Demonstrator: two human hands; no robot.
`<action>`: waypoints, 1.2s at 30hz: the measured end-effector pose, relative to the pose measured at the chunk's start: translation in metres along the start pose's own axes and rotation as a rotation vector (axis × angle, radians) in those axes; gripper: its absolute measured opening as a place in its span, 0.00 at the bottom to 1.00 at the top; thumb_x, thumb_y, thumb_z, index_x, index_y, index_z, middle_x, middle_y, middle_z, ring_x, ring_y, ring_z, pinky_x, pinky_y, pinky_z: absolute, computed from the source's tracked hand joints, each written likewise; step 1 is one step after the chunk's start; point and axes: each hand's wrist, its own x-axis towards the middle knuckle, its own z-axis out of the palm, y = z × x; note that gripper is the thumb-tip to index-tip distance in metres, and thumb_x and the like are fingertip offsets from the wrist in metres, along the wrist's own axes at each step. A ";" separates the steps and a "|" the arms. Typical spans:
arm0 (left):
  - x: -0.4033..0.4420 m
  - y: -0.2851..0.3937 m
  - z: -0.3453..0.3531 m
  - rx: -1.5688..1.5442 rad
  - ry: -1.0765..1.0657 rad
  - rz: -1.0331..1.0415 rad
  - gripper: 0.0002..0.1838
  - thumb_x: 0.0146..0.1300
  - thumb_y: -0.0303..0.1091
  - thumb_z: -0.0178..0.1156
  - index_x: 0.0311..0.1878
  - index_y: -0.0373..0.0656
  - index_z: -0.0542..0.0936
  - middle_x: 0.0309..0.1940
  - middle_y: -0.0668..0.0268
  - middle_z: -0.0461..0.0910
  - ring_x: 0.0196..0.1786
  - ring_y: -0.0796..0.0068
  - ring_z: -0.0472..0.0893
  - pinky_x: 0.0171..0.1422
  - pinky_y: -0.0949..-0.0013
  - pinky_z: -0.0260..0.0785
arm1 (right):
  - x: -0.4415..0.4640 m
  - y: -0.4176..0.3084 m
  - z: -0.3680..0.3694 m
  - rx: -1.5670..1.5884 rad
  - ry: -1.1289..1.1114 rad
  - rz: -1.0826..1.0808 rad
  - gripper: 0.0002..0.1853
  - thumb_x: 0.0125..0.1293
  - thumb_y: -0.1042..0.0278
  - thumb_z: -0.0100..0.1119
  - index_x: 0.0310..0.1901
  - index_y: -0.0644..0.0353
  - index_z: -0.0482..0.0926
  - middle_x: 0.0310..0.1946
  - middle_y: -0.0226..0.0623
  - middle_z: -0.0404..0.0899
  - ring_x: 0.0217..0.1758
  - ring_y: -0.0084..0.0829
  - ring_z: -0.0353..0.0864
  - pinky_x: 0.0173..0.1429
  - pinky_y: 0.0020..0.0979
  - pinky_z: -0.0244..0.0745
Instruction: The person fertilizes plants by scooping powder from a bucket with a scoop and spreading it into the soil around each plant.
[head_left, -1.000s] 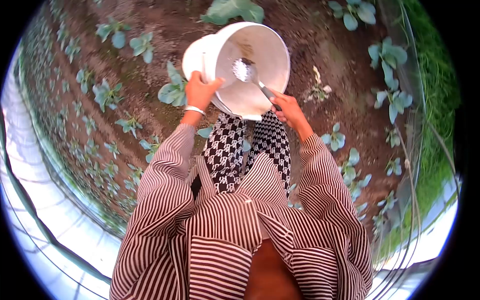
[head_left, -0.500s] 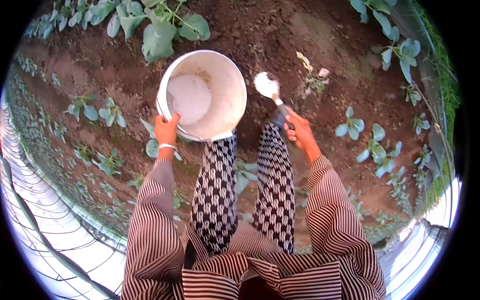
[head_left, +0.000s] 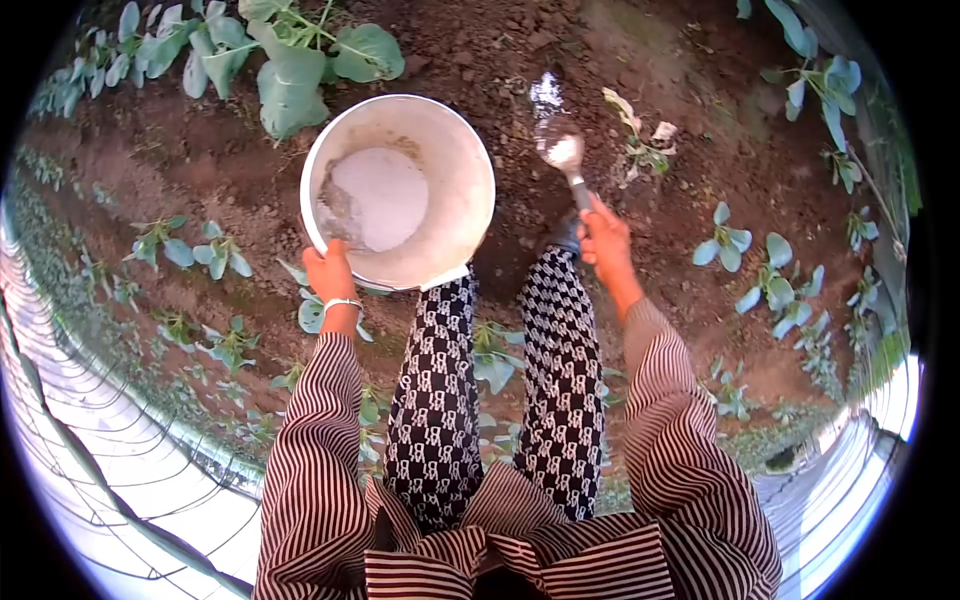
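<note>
Two sets of fingers are grasping: those of our left hand [head_left: 330, 273] are clasping the near-left rim of the white bucket [head_left: 458, 195], and those of our right hand [head_left: 608, 247] are wrapping around the dark handle of a metal spoon [head_left: 575, 178], to the bucket's right. We are probably gripping the rim so that the bucket's mouth is facing us and the white granules [head_left: 385, 195] inside are lying within reach, toward its bottom. Whether the bucket's base is touching the soil [head_left: 705, 100], we cannot tell.

We are holding the spoon with its bowl pointing away from us, some white material sitting in it, presumably to keep it well out past the bucket's rim. Just beyond the bowl, a bright white patch [head_left: 546, 93] is blurring; we cannot tell whether it is in the air or on the ground.

Farther out, we are standing on the bucket's near side, legs apart, perhaps for balance; one dark shoe [head_left: 567, 235] is showing to its right, near the spoon's handle. A withered plant [head_left: 652, 152] is leaning to the bucket's far right, while a large-leaved plant [head_left: 292, 85] is spreading beyond its far-left rim.
</note>
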 end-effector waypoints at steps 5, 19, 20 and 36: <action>-0.007 0.000 0.017 0.045 0.178 0.050 0.15 0.54 0.32 0.58 0.40 0.33 0.67 0.33 0.52 0.73 0.35 0.60 0.73 0.46 0.59 0.66 | -0.031 -0.002 0.052 -0.406 -0.278 -0.205 0.23 0.62 0.70 0.56 0.60 0.54 0.73 0.25 0.31 0.79 0.18 0.15 0.68 0.25 0.23 0.67; 0.012 0.014 0.041 0.107 0.230 0.237 0.12 0.53 0.32 0.54 0.35 0.35 0.66 0.30 0.53 0.71 0.34 0.60 0.71 0.44 0.58 0.64 | 0.104 0.074 0.216 -1.304 -0.518 -0.501 0.11 0.59 0.67 0.51 0.35 0.64 0.81 0.36 0.52 0.81 0.41 0.49 0.81 0.48 0.42 0.75; 0.014 0.014 0.041 0.113 0.224 0.231 0.12 0.53 0.32 0.54 0.35 0.35 0.66 0.30 0.53 0.71 0.34 0.60 0.71 0.44 0.58 0.64 | 0.108 0.076 0.209 -1.268 -0.580 -0.464 0.11 0.58 0.66 0.53 0.35 0.64 0.81 0.37 0.52 0.81 0.42 0.48 0.81 0.49 0.42 0.75; 0.015 0.005 0.032 0.101 0.179 0.236 0.12 0.53 0.31 0.55 0.36 0.34 0.66 0.29 0.55 0.70 0.32 0.61 0.70 0.43 0.59 0.64 | 0.100 -0.013 0.189 -0.916 -0.643 -0.027 0.21 0.61 0.68 0.58 0.58 0.55 0.76 0.17 0.30 0.73 0.13 0.19 0.65 0.14 0.24 0.60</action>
